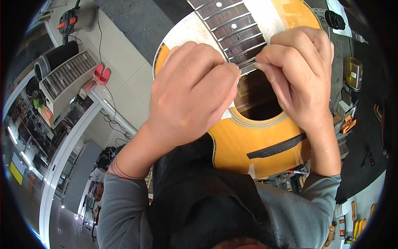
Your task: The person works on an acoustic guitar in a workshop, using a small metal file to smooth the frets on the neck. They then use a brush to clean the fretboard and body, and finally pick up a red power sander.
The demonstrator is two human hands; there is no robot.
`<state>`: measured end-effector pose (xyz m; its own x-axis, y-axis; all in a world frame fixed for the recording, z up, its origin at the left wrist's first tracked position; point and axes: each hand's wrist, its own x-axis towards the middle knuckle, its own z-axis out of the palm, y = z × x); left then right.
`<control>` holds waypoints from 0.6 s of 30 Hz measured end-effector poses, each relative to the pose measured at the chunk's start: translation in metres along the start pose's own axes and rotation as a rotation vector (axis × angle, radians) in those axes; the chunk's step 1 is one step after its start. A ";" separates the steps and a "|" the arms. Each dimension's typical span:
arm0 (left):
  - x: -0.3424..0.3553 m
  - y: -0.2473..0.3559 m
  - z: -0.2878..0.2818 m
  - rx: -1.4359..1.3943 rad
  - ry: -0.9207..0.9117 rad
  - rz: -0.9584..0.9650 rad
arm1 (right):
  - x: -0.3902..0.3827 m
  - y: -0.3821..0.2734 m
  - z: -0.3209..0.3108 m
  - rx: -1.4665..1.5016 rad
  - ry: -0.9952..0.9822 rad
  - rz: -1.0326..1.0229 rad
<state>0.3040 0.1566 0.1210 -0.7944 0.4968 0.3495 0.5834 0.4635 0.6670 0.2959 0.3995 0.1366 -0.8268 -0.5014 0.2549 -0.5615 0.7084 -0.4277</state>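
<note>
An acoustic guitar body (232,145) with an orange-yellow top lies in front of me, and its dark fretboard (232,31) runs toward the far edge. At the fretboard's end, beside the round sound hole (261,106), my left hand (195,89) and my right hand (300,74) face each other. Thumb and fingers of each are pinched together. Between the fingertips a thin metal strip, seemingly a fret wire (248,66), lies across the board; its ends are hidden by my fingers.
Pale masking covers the top on both sides of the fretboard. A black bridge (275,147) sits nearer me. On the dark bench to the right are an amber bottle (353,74) and an orange clamp-like piece (348,124). Pink slippers (102,74) and cables lie on the tiled floor.
</note>
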 end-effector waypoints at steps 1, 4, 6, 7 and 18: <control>0.001 0.000 0.000 0.007 -0.004 0.000 | 0.000 0.000 0.000 -0.007 -0.001 0.000; -0.004 0.000 0.002 0.011 -0.004 0.040 | -0.007 -0.004 -0.001 -0.011 -0.005 0.010; -0.006 0.001 0.003 -0.001 -0.005 0.057 | -0.014 -0.008 -0.003 -0.009 -0.015 0.021; -0.005 0.001 0.003 -0.011 -0.008 0.063 | -0.014 -0.008 -0.004 -0.004 -0.013 0.025; -0.003 -0.003 0.004 -0.009 0.001 0.052 | -0.006 -0.004 0.001 -0.019 -0.003 0.032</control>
<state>0.3053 0.1568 0.1159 -0.7634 0.5189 0.3846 0.6221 0.4306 0.6539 0.3031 0.3996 0.1355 -0.8442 -0.4799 0.2388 -0.5354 0.7334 -0.4189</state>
